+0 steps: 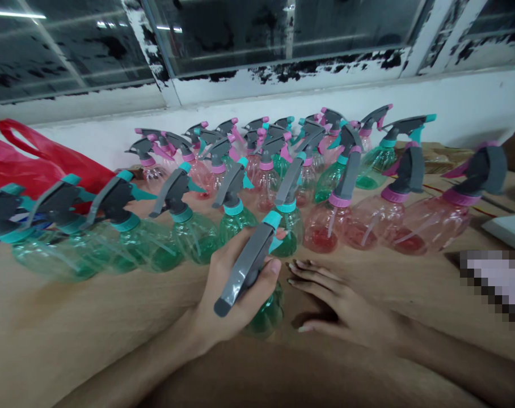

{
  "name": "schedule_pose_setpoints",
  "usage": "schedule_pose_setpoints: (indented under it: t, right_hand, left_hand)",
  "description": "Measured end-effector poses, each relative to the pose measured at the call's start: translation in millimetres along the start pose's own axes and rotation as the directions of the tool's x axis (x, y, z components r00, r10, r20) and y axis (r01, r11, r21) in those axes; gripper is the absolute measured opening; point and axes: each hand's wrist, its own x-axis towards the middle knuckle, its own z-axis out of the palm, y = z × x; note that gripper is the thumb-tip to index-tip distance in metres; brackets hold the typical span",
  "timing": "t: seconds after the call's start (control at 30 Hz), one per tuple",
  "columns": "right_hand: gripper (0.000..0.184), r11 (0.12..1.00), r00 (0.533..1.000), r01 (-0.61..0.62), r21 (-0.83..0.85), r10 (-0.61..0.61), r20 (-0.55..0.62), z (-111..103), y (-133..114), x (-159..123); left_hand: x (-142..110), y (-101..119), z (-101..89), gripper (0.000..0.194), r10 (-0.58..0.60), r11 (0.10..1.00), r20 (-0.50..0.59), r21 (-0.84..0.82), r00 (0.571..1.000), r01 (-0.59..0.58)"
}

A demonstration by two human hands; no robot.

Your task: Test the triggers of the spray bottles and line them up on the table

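Observation:
My left hand [227, 289] is wrapped round the neck of a green spray bottle [266, 314] with a grey head and a turquoise nozzle and trigger. The bottle's nozzle points away from me, and my fingers hide its collar. Just to the right, my right hand [342, 300] rests on the table with its fingers stretched out, apart from the bottle. Ahead of both hands stands a front row of spray bottles, with a green one [198, 235] among several on the left and a pink one [328, 229] among three on the right.
More pink and green spray bottles [266, 184] crowd behind the front row, near the white wall [113, 122]. A red plastic bag [53, 158] lies at the left. A white object [510, 229] and a blurred-out patch [498, 280] are at the right of the brown table [113, 317].

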Motion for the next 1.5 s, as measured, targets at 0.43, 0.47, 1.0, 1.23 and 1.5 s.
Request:
schedule_pose_setpoints:
  t: [0.43,0.47,1.0,1.23,1.5]
  right_hand:
    - [0.067,1.000,0.999,-0.018,-0.003,0.018,0.039,-0.2,0.5,-0.1]
    - [0.067,1.000,0.999,-0.014,0.001,0.014,0.034,0.3,0.9,-0.2]
    - [0.068,1.000,1.000,-0.003,0.011,0.003,0.012,-0.9,0.2,-0.2]
    - [0.068,0.999,0.998,-0.024,-0.027,0.026,0.053,-3.3,-2.4,0.7]
    - [0.068,1.000,1.000,0.008,0.000,-0.008,0.016,-0.7,0.2,0.1]
  left_hand:
    - [0.9,-0.4,-0.4,0.019,0.016,0.999,-0.013,0.031,1.000,-0.015]
    - [0.9,-0.1,-0.3,0.019,0.014,0.999,-0.012,0.031,1.000,-0.013]
    - [1.1,2.4,-1.3,0.021,-0.024,1.000,-0.001,0.018,1.000,0.024]
    - [2.3,5.0,-4.5,0.020,-0.012,0.999,0.054,0.051,0.998,0.009]
    - [4.3,6.4,-7.6,0.004,0.027,0.999,0.070,0.027,0.997,-0.029]
